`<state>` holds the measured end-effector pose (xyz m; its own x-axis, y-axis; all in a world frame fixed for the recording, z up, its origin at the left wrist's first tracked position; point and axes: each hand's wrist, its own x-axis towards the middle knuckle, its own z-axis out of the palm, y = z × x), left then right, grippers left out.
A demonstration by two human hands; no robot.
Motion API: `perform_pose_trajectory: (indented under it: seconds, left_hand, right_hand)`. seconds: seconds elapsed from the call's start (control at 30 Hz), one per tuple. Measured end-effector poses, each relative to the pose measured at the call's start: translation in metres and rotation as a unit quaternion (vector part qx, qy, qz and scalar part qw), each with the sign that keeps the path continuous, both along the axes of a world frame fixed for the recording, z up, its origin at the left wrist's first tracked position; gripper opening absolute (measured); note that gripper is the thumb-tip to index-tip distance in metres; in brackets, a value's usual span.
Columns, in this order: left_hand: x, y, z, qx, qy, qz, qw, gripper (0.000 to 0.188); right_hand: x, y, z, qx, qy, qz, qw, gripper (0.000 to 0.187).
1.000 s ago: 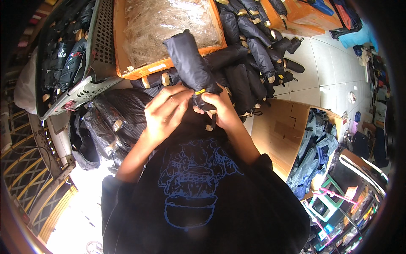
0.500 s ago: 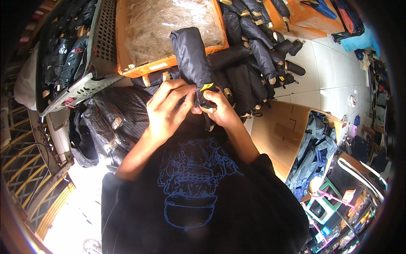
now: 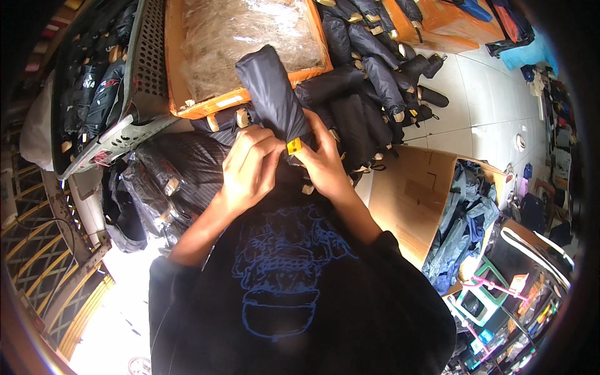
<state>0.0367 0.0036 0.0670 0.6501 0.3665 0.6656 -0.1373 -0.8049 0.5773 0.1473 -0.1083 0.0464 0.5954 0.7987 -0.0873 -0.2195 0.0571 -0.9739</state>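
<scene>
A black bundle [image 3: 270, 94] slants up and to the left from the two hands, in front of the person's chest, its far end over the near edge of an orange-rimmed carton [image 3: 209, 107]. The right hand [image 3: 323, 161] grasps the bundle's lower end, fingers along its right side and thumb beside a yellow tag [image 3: 294, 146]. The left hand [image 3: 251, 161] is curled, thumb and fingertips pinched together at the tag's left edge. The tag carries a small dark mark, too small to make out. A pale label [image 3: 230, 100] is stuck on the carton's near wall, its print not legible; crumpled clear film [image 3: 250, 37] fills the carton. To the left, a grey crate [image 3: 150, 65] holds more dark bundles, a couple bearing pale lettering and one red marks. Right of the carton lies a pile [image 3: 378, 72] of black bundles with pale ends, spread over the white tiled floor [image 3: 478, 119]. Nearer the person on the right, a cardboard box [image 3: 406, 203] shows dark printed lines on its flap and contains crumpled blue sheeting [image 3: 459, 225]. The person's black shirt [image 3: 278, 281] has a blue line drawing across the front.
</scene>
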Motion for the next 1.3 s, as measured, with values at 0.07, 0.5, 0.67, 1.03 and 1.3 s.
perform_pose_trajectory:
  seconds: [0.07, 0.5, 0.67, 1.03, 1.3]
  left_hand:
    - [0.000, -0.001, 0.001, 0.000, -0.010, -0.001, 1.000, 0.025]
    - [0.013, 0.028, 0.021, 0.068, 0.071, -0.053, 0.994, 0.032]
    - [0.019, 0.031, 0.011, 0.111, 0.022, -0.054, 0.992, 0.029]
    - [0.019, 0.033, 0.009, 0.116, -0.009, -0.100, 0.988, 0.031]
    - [0.023, 0.026, 0.004, 0.040, 0.028, -0.007, 0.999, 0.032]
  right_hand:
    - [-0.004, 0.001, 0.008, 0.015, -0.067, -0.022, 0.997, 0.049]
    - [-0.001, 0.009, 0.014, -0.035, -0.141, -0.077, 0.986, 0.049]
    - [0.003, 0.013, 0.018, -0.050, -0.149, -0.089, 0.983, 0.046]
    - [0.006, 0.021, 0.005, -0.002, -0.206, -0.128, 0.970, 0.042]
    - [0.015, 0.017, 0.025, -0.020, -0.160, -0.053, 0.985, 0.054]
